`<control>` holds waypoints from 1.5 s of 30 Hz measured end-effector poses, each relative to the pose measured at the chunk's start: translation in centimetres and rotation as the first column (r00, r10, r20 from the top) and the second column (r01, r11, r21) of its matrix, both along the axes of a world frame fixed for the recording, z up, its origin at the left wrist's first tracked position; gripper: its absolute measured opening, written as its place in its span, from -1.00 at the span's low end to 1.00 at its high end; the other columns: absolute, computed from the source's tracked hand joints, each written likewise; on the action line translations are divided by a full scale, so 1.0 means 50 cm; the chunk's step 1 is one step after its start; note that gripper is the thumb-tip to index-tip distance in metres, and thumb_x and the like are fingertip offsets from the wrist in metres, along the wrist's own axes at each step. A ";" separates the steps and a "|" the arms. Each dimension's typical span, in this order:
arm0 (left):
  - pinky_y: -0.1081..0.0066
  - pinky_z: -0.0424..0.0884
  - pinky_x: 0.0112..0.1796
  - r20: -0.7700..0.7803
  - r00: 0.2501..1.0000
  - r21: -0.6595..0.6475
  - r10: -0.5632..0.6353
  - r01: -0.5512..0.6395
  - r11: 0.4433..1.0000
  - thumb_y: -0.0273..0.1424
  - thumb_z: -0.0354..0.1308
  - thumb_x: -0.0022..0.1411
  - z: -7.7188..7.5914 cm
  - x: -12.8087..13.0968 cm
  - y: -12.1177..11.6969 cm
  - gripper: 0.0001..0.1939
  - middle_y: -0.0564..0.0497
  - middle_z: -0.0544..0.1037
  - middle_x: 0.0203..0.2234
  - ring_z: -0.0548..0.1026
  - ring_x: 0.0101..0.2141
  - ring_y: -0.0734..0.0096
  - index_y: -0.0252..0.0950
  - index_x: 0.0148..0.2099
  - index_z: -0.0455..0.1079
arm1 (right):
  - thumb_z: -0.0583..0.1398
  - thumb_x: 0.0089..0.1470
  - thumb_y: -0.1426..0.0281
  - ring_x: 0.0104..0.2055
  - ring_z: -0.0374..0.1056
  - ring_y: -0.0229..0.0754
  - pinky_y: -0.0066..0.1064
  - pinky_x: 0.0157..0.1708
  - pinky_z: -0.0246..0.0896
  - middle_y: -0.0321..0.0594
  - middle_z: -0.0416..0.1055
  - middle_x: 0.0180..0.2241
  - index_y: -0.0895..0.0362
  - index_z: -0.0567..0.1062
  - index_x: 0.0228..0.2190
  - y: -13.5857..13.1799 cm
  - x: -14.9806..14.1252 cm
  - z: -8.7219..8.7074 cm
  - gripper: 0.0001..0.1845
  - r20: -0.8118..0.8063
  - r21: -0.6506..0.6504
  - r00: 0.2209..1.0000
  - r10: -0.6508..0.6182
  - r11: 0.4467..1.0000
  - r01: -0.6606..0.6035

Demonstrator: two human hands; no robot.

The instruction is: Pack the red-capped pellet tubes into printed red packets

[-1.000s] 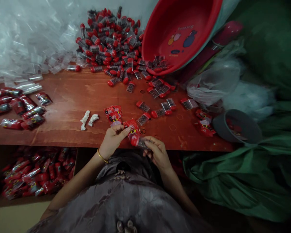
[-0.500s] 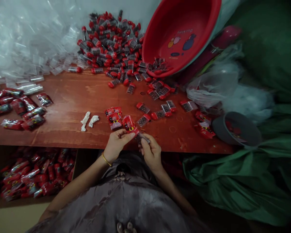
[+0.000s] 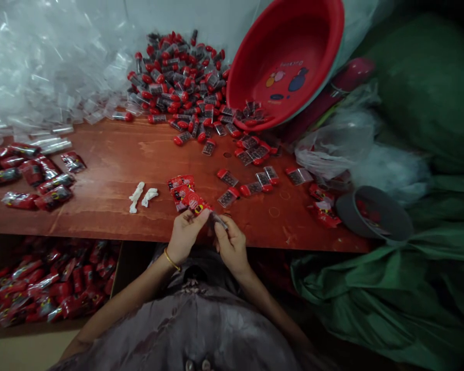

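My left hand (image 3: 183,236) pinches a red printed card (image 3: 198,205) at the near edge of the wooden table (image 3: 112,165). My right hand (image 3: 231,245) is closed on a small clear red-capped case (image 3: 217,220) right beside that card, the two hands almost touching. A small stack of the same red cards (image 3: 181,187) lies just beyond my left hand. Several loose red-capped cases (image 3: 247,183) lie on the table past my right hand.
A large heap of cases (image 3: 178,82) spills from a tilted red basin (image 3: 290,56) at the back. Clear wrappers (image 3: 42,72) pile at back left; finished packets (image 3: 34,178) lie left and fill a box (image 3: 50,283) below. A grey bowl (image 3: 373,214) and green cloth (image 3: 390,288) are right. Two white scraps (image 3: 141,195) lie centre.
My hands have drawn closer together and a little toward the left, bringing the case up against the red card. The view has tipped slightly downward.
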State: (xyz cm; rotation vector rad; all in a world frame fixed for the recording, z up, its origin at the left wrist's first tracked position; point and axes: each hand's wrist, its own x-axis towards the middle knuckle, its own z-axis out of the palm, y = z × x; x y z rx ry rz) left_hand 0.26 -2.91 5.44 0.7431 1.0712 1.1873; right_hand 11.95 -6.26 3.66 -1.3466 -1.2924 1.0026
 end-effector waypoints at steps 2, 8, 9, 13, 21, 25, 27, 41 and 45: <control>0.48 0.35 -0.37 0.084 0.996 -0.061 0.008 -0.002 0.998 -0.20 0.37 -0.13 0.000 0.003 0.006 -0.67 0.05 0.52 -0.53 0.41 -0.50 0.52 -0.37 -0.41 0.48 | 0.05 0.17 0.21 -0.55 0.26 -0.31 -0.50 -0.58 0.17 -0.34 0.35 -0.57 0.14 0.42 -0.21 0.003 -0.005 0.001 -0.71 0.056 0.032 0.998 0.019 0.999 -0.020; 0.52 0.30 -0.47 0.191 0.981 -0.142 0.036 -0.009 0.990 -0.26 0.43 -0.25 0.019 -0.001 0.025 -0.67 0.10 0.48 -0.59 0.36 -0.57 0.60 -0.36 -0.49 0.43 | 0.07 0.15 0.20 -0.65 0.23 -0.32 -0.47 -0.60 0.19 -0.42 0.28 -0.65 0.10 0.37 -0.20 0.027 -0.015 0.016 -0.73 -0.030 -0.021 0.996 0.085 0.996 -0.086; 0.51 0.31 -0.47 0.182 0.982 -0.151 0.054 -0.026 0.988 -0.26 0.43 -0.25 0.023 -0.006 0.029 -0.66 0.10 0.48 -0.59 0.37 -0.57 0.59 -0.36 -0.48 0.43 | 0.08 0.14 0.18 -0.68 0.22 -0.33 -0.48 -0.63 0.18 -0.45 0.26 -0.67 0.09 0.35 -0.17 0.030 -0.014 0.018 -0.71 -0.095 -0.050 0.987 0.129 0.990 -0.134; 0.47 0.34 -0.45 0.173 0.984 -0.178 0.035 -0.004 0.984 -0.21 0.43 -0.27 0.029 -0.026 0.030 -0.62 0.08 0.47 -0.61 0.40 -0.57 0.54 -0.37 -0.47 0.42 | 0.13 0.09 0.18 -0.67 0.28 -0.35 -0.50 -0.62 0.24 -0.43 0.36 -0.59 0.08 0.32 -0.17 0.038 -0.022 0.017 -0.69 -0.190 -0.068 0.969 0.159 0.982 -0.174; 0.39 0.44 -0.34 0.171 0.985 -0.226 0.028 0.011 0.974 -0.23 0.40 -0.16 0.027 -0.105 0.053 -0.65 0.05 0.55 -0.53 0.51 -0.50 0.44 -0.32 -0.38 0.42 | 0.14 0.07 0.14 -0.40 0.38 -0.20 -0.38 -0.34 0.31 -0.23 0.46 -0.45 0.11 0.43 -0.39 0.114 -0.030 0.011 -0.72 0.332 0.117 0.943 0.000 0.992 -0.041; 0.38 0.45 -0.21 0.090 0.933 -0.173 0.349 -0.331 0.928 -0.19 0.26 0.04 0.046 -0.264 0.127 -0.76 0.05 0.56 -0.46 0.54 -0.37 0.42 -0.26 -0.37 0.39 | -0.01 0.19 0.23 0.00 0.26 0.04 -0.09 0.00 0.14 0.11 0.39 -0.05 0.24 0.43 -0.08 0.148 0.040 -0.014 -0.57 0.744 0.242 0.631 -0.219 0.969 0.051; 0.37 0.44 -0.17 0.066 0.853 -0.156 0.518 -0.504 0.850 -0.11 0.11 0.16 0.053 -0.331 0.152 -0.71 0.01 0.57 -0.36 0.54 -0.26 0.38 -0.24 -0.33 0.39 | -0.01 0.20 0.25 0.11 0.15 0.11 -0.02 0.05 0.08 0.14 0.31 0.06 0.27 0.39 0.00 0.148 0.067 -0.039 -0.54 0.834 0.219 0.515 -0.201 0.975 0.026; -0.14 -0.06 0.16 -0.970 0.142 0.234 0.195 0.348 0.908 -0.32 0.11 0.18 -0.057 -0.112 0.109 -0.79 -0.05 0.39 0.12 0.08 0.24 -0.09 -0.11 -0.17 0.55 | 0.04 0.19 0.30 0.24 0.03 0.03 -0.06 0.13 -0.02 0.05 0.31 0.10 0.20 0.47 -0.09 0.105 0.075 -0.086 -0.64 0.829 0.395 0.453 -0.327 0.917 -0.061; -0.13 -0.04 0.16 -0.956 0.121 0.292 0.266 0.345 0.892 -0.29 0.06 0.22 -0.065 -0.115 0.110 -0.77 -0.02 0.46 0.05 0.15 0.21 -0.07 -0.12 -0.24 0.56 | 0.06 0.18 0.32 0.16 0.16 -0.02 -0.13 0.13 -0.05 -0.05 0.42 0.01 0.14 0.52 -0.20 0.097 0.060 -0.071 -0.72 0.791 0.447 0.502 -0.350 0.890 -0.084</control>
